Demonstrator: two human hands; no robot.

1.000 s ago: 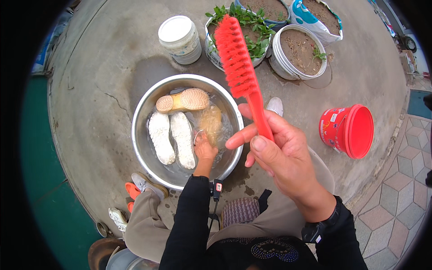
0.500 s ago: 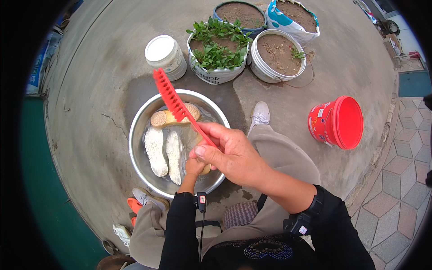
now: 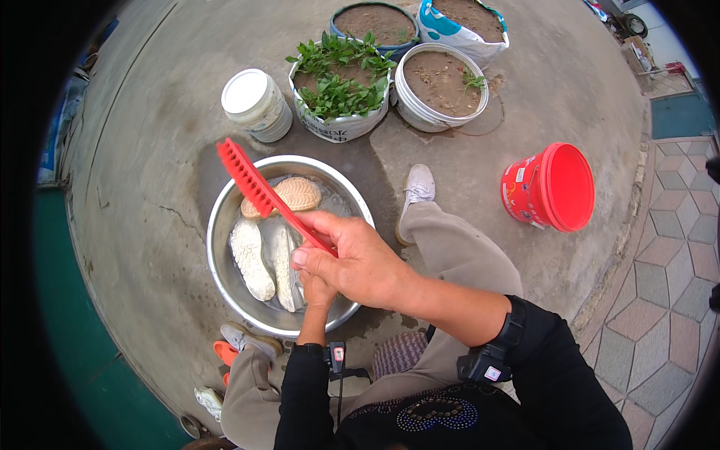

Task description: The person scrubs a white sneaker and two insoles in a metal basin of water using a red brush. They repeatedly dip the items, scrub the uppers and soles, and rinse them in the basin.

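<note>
My right hand (image 3: 360, 259) is closed round the handle of a red scrubbing brush (image 3: 262, 193), its bristles turned toward the lower left. The brush is held above a round metal basin (image 3: 215, 232). My left hand (image 3: 319, 291) is low in the basin, just under my right hand, which hides its fingers. Water shows in the basin with several shoes. A tan-soled shoe (image 3: 298, 193) lies sole up at the far side. At the left is a white shoe (image 3: 251, 259), sole up, and beside it another white shoe (image 3: 284, 270) lies tilted.
Beyond the basin stand a lidded white bucket (image 3: 259, 105), a leafy planter (image 3: 341, 127) and a white tub of soil (image 3: 442, 86). A red bucket (image 3: 544, 187) is at the right. My legs flank the basin; orange slippers (image 3: 225, 351) are near my left foot.
My right hand and the brush have moved left over the basin. The tan shoe's sole now faces up more fully. The tan patch beside my left hand has gone out of sight.
</note>
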